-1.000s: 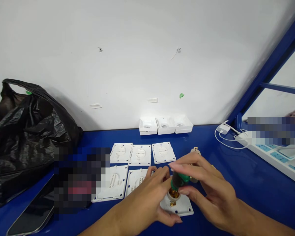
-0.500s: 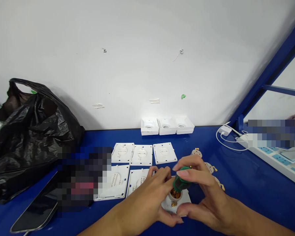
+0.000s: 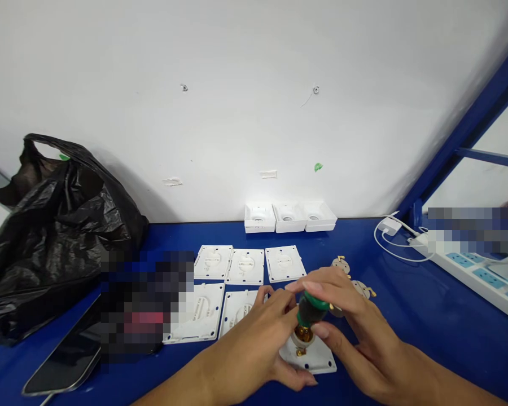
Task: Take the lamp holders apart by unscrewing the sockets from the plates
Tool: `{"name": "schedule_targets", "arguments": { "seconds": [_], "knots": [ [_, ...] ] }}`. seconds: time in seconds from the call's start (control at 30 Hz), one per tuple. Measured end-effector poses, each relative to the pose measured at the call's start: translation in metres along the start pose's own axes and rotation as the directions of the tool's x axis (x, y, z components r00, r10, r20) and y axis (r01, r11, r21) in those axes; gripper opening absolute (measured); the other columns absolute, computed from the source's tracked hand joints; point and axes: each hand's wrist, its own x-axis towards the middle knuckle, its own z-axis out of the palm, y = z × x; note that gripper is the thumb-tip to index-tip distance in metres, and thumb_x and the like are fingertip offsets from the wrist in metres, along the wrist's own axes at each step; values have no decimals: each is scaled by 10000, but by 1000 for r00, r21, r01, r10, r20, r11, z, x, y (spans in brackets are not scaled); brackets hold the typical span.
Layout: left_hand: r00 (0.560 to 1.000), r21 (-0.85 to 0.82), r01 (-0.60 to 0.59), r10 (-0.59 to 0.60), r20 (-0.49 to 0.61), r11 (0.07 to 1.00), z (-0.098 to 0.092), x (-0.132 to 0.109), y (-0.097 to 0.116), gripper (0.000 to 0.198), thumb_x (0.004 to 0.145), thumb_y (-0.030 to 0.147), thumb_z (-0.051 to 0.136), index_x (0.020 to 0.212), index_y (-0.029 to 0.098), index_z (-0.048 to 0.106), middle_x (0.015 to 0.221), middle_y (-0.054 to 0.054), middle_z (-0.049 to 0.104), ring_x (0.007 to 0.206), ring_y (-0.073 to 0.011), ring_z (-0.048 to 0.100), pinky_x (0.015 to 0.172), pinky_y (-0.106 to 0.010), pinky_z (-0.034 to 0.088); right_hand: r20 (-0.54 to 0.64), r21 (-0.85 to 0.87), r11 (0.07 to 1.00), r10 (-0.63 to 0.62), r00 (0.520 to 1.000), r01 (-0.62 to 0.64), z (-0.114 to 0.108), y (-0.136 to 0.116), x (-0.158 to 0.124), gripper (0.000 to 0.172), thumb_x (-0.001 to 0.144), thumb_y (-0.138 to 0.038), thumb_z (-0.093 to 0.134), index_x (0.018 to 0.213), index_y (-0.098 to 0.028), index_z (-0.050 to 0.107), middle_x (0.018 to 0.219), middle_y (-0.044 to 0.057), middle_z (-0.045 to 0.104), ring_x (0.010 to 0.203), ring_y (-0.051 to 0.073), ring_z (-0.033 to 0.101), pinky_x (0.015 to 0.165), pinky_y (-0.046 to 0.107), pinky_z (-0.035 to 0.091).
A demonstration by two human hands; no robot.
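Note:
My right hand [image 3: 350, 316] is closed around the handle of a stubby green-and-black screwdriver [image 3: 313, 311]. The tool points down into the brass-lined lamp socket [image 3: 301, 339], its tip hidden inside. That round socket sits on a square white plate [image 3: 319, 361], which lies on the blue table. With fingers and thumb, my left hand [image 3: 260, 332] grips the left side of this plate and socket. Beyond my right hand are beige round socket parts [image 3: 359, 288] with brass tabs, some partly covered by the hand.
Several white square plates [image 3: 244, 266] lie left of and beyond my hands. White boxes [image 3: 290, 219] with round holes stand against the wall. A black plastic bag [image 3: 63, 242] and a phone [image 3: 65, 361] are at left, a power strip [image 3: 478, 270] with white cables at right.
My right hand's fingers have shifted on the screwdriver, the thumb moving up from the plate's edge to the handle. More of the plate shows now. The left hand keeps its place.

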Motion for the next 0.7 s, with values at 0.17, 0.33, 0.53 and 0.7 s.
{"name": "schedule_targets", "arguments": {
  "seconds": [0.17, 0.33, 0.53, 0.7],
  "knots": [
    [995, 25, 95, -95, -13, 995, 3, 0, -3, 722, 771, 448, 934, 1403, 313, 613, 1238, -47, 625, 1200, -363, 569, 1121, -557, 396, -106, 17, 996, -84, 991, 86, -3, 3, -1, 539, 995, -190, 705, 1491, -319, 537, 1099, 68, 639, 993, 233, 627, 884, 416, 559],
    [999, 53, 46, -44, -30, 998, 3, 0, 0, 557, 869, 344, 875, 1357, 287, 612, 1272, -42, 630, 1190, -315, 577, 1167, -518, 363, -35, -15, 998, -69, 997, 68, -5, 0, 4, 496, 1060, -237, 604, 1536, -317, 492, 1209, 96, 669, 1097, 246, 644, 917, 422, 556],
    [999, 137, 29, -22, -45, 990, 4, 0, 2, 541, 870, 325, 890, 1323, 226, 612, 1281, -70, 653, 1197, -318, 610, 1195, -501, 334, -28, -18, 999, -42, 999, 42, -7, 3, 1, 532, 1035, -120, 592, 1526, -303, 502, 1187, 100, 685, 1084, 258, 641, 904, 447, 543],
    [997, 208, 13, 4, -79, 978, 9, 0, -4, 356, 893, 385, 866, 1135, 221, 662, 1148, -48, 680, 1149, -303, 639, 1154, -475, 381, -106, 49, 996, -69, 992, 74, -9, 6, 1, 558, 949, -106, 745, 1447, -286, 569, 1158, 64, 637, 1075, 229, 615, 908, 385, 545]
  ]
}}
